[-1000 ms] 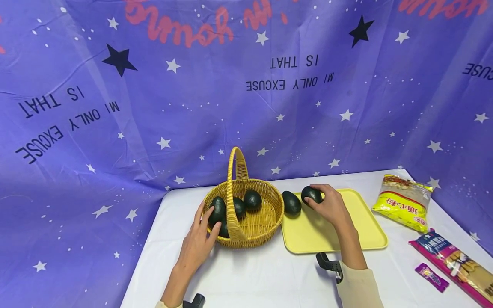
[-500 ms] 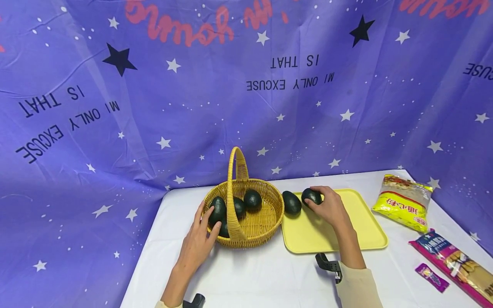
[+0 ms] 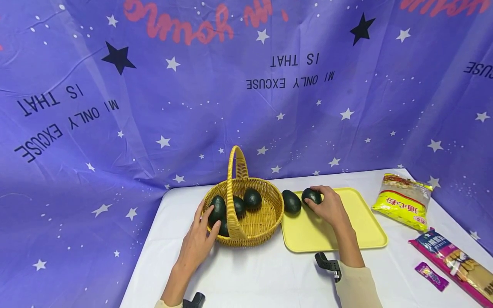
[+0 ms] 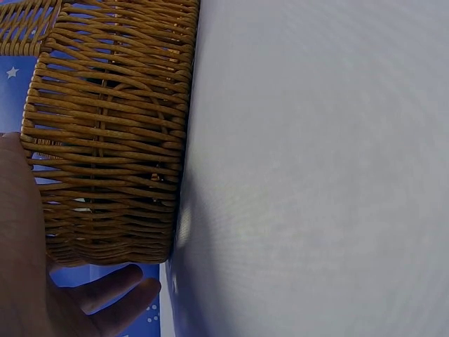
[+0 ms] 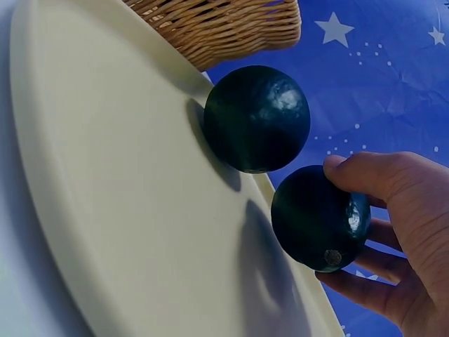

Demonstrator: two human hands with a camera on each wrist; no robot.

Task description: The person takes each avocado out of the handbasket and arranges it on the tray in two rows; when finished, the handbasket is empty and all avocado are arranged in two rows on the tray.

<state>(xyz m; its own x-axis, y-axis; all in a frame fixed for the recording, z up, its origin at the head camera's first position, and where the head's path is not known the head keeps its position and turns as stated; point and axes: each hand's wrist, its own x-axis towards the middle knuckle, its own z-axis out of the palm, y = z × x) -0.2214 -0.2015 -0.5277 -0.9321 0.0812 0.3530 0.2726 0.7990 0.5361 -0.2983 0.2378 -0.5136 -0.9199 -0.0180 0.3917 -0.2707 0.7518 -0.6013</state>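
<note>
Crucially, everything turns on a sideways line: the glossy dark-green oval avocado in the right hand [image 3: 328, 206] sits over the far left part of the flat pale-yellow tray [image 3: 316, 233], with the round golden wicker basket [image 3: 250, 243] off to its left. The held avocado [image 3: 310, 196] is pinched between thumb and fingers; the right wrist view shows one end with a pale stem scar. How its long axis runs is hard to judge with the hand partly covering it, and contact with the tray cannot be told.

Directly between it and the basket lies a second dark-green avocado [image 3: 291, 202], free of both hands, its long axis slanting from far left to near right. It is just beside the held one, and the right hand is plainly the nearer to it.

Across on the other side, the left hand [image 3: 196, 241] rests at the basket's left rim, fingers loosely spread, some reaching over the edge beside the fruit and others outside the weave.

Inside the basket, four dark-green avocados [image 3: 252, 199] show, gathered mostly to the left under the tall arched handle [image 3: 231, 192]. Basket and tray stand side by side on the white-covered worktop [image 3: 246, 278].
</note>
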